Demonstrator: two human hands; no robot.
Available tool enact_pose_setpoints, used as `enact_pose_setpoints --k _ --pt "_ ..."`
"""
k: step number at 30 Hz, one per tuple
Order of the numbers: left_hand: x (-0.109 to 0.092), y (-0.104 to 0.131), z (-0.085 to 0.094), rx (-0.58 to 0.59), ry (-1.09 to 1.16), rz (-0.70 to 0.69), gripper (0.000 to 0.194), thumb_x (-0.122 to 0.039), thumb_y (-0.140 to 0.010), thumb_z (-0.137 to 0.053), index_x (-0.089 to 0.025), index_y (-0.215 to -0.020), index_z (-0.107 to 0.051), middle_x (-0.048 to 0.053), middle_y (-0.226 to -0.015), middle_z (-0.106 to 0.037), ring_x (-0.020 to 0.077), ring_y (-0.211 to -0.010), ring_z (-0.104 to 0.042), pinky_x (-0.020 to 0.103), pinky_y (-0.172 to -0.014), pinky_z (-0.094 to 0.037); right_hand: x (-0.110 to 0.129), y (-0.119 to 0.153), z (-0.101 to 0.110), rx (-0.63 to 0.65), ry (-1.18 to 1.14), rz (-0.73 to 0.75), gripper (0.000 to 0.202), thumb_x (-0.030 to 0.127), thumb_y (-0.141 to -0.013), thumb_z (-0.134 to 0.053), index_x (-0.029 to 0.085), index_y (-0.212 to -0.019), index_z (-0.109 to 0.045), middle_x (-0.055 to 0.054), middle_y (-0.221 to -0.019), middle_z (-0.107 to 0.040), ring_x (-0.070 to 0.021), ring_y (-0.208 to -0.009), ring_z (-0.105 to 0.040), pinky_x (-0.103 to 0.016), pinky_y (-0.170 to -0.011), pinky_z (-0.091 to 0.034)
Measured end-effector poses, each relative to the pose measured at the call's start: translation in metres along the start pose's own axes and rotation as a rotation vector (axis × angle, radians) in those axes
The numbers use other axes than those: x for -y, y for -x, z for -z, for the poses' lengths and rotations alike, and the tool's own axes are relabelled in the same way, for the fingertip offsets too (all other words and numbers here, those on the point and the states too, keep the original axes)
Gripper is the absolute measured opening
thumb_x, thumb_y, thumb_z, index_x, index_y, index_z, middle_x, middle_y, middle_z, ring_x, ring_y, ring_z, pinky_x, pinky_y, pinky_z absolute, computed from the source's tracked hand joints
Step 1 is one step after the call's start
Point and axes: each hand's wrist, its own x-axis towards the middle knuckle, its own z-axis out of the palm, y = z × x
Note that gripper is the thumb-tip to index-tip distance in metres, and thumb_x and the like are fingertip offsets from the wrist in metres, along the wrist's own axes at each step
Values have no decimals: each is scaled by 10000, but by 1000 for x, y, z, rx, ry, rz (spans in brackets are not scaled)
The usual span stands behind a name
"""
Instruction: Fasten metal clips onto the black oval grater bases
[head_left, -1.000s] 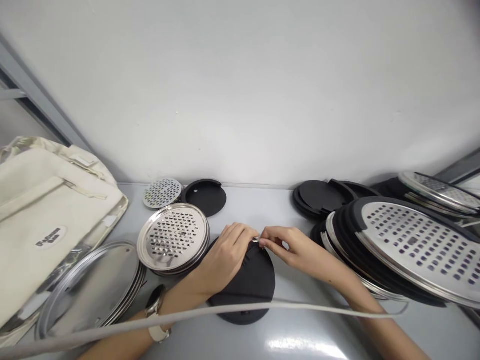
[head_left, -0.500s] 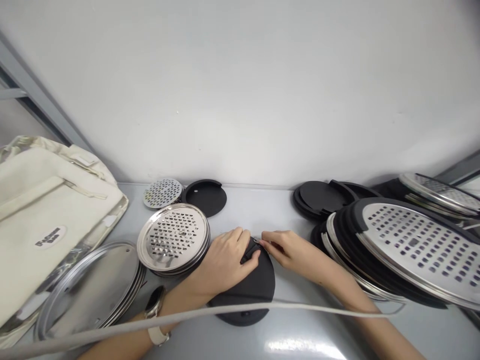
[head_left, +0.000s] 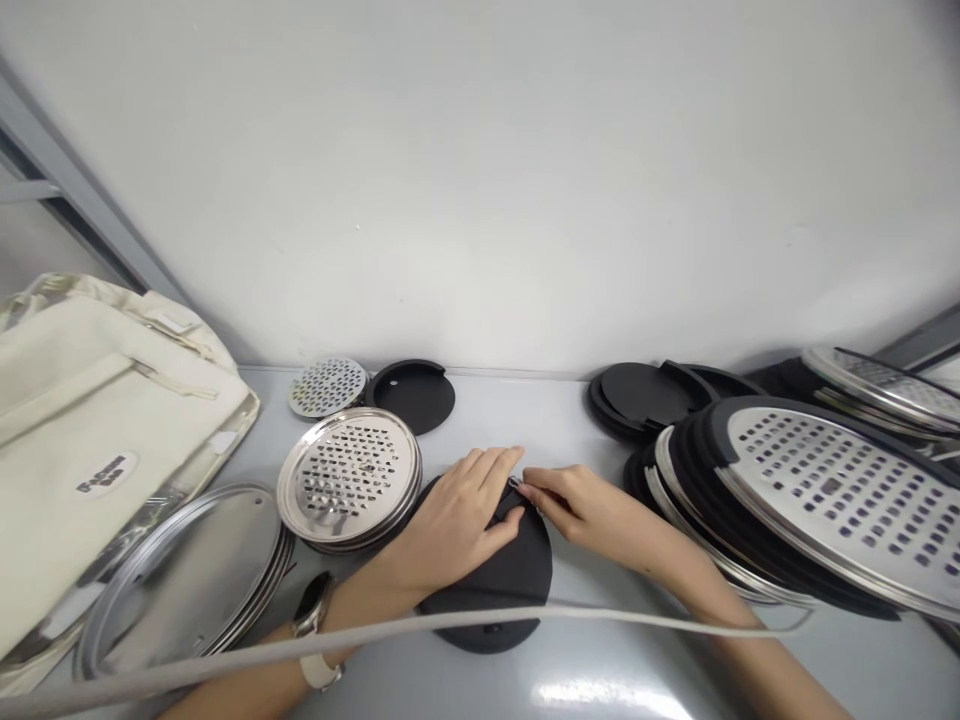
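Note:
A round black disc lies on the table in front of me, with another dark round edge showing beneath it. My left hand rests over the disc's upper left part. Its fingers are stretched toward the far edge and its thumb is apart, touching the black surface. At that far edge, my right hand pinches a small metal ring between thumb and forefinger. Part of the disc under my left palm is hidden.
Perforated metal grater discs are stacked at left, near plain metal discs and a cream bag. Black round holders stand by the wall. Large grater plates lean at right. A pale cord crosses in front.
My left fingers have straightened from a curled hold and reach farther over the disc's far edge. My right hand keeps its pinch at nearly the same spot.

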Motion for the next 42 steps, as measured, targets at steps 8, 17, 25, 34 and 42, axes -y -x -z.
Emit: enact_pose_setpoints --k 8,17,25,34,42 --pt "2 4 -1 -2 36 -48 502 -208 -906 -518 -192 -1360 -304 96 -1141 -595 234 -1063 -571 405 -911 -486 -2 0 -3 -4 -7 13 275 234 -952 -357 168 -945 -624 -47 -713 -653 -139 -571 -549 -261 -586 -346" --pt "0 2 0 23 106 -23 444 -176 -904 -522 -200 -1311 -347 81 -1122 -597 218 -1057 -574 383 -920 -477 0 3 4 3 -31 11 253 255 -930 -398 180 -708 -493 40 -538 -459 -87 -466 -353 -237 -494 -280" --pt "-1 2 1 30 76 -43 379 -177 -919 -487 -195 -1286 -391 74 -1054 -609 225 -1020 -574 406 -908 -463 -5 4 4 48 -42 -10 265 263 -912 -414 173 -675 -491 38 -537 -453 -83 -472 -328 -234 -479 -276" --pt "-3 -1 6 83 69 -37 174 -171 -934 -448 -192 -1094 -513 58 -1048 -572 213 -991 -536 375 -891 -430 1 4 7 96 -80 0 297 252 -948 -360 168 -733 -547 -3 -607 -555 -102 -509 -407 -245 -532 -311" --pt "-1 -1 3 30 90 -65 180 -161 -927 -489 -201 -1097 -532 29 -1052 -609 186 -1020 -523 349 -908 -359 -1 5 4 93 -64 -2 326 262 -943 -382 165 -678 -544 -8 -590 -569 -103 -501 -423 -246 -522 -297"
